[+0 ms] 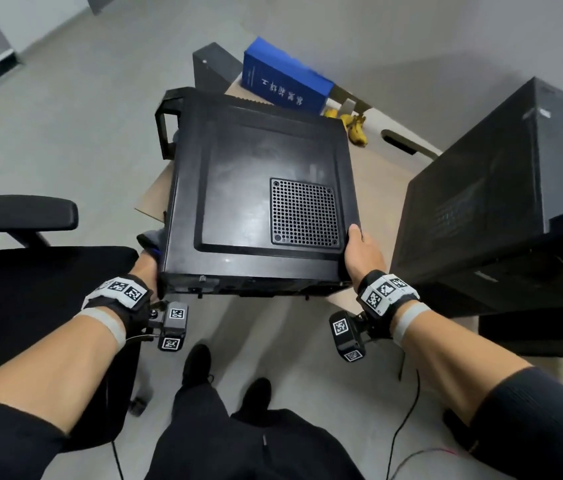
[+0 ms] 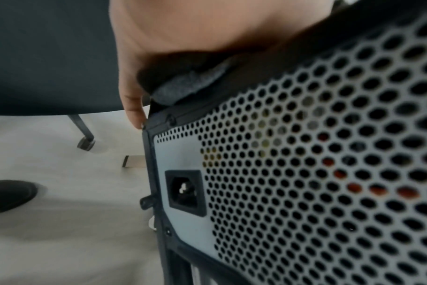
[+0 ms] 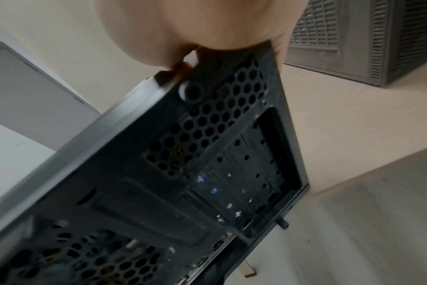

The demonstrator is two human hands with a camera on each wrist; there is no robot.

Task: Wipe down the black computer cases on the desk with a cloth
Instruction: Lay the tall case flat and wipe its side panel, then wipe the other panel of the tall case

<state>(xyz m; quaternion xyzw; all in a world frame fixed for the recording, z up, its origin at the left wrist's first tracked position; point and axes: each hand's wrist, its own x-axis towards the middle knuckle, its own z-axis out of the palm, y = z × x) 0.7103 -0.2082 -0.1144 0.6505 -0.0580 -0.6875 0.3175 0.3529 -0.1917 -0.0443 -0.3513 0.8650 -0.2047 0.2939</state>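
A: Hands first. Left hand [image 1: 147, 265]?
B: Clamped on the case [image 1: 259, 199] at its near-left corner, with a grey cloth [image 1: 152, 237] trapped between palm and side panel. Left wrist view shows the cloth [image 2: 190, 86] bunched against the case's rear edge, one fingertip [image 2: 134, 113] hooked at the corner.
A: Right hand [image 1: 363, 258]?
B: Grips the case's near-right corner, thumb on top, fingers wrapped under the edge. It holds nothing but the case.
A: Where's the case?
B: Lying on its side, vent grille [image 1: 304, 213] up, its near end hanging off the tabletop [image 1: 380, 188] edge toward the person. Whether the far end rests on the tabletop or is lifted, can't tell. Rear panel faces the person; the wrist views show the power socket [image 2: 185, 192] and the port cutouts [image 3: 244, 173].
A: Other stuff?
B: Second case [image 1: 501, 188] right of the held one, on the same tabletop. Behind the held case are a blue box [image 1: 283, 81] and bananas [image 1: 354, 128]. Chair [image 1: 41, 271] to its left.
A: Step?
B: Looks like repositioning, not wiping: both hands are carrying or turning the case to reach another face. Top panel looks smeary, maybe partly wiped.
A: Next?
B: Probably set the case down stable, well onto the tabletop, free the left hand with the cloth, brace with the right, then wipe. Heavy box half off the edge, so keep both grips until it's seated.
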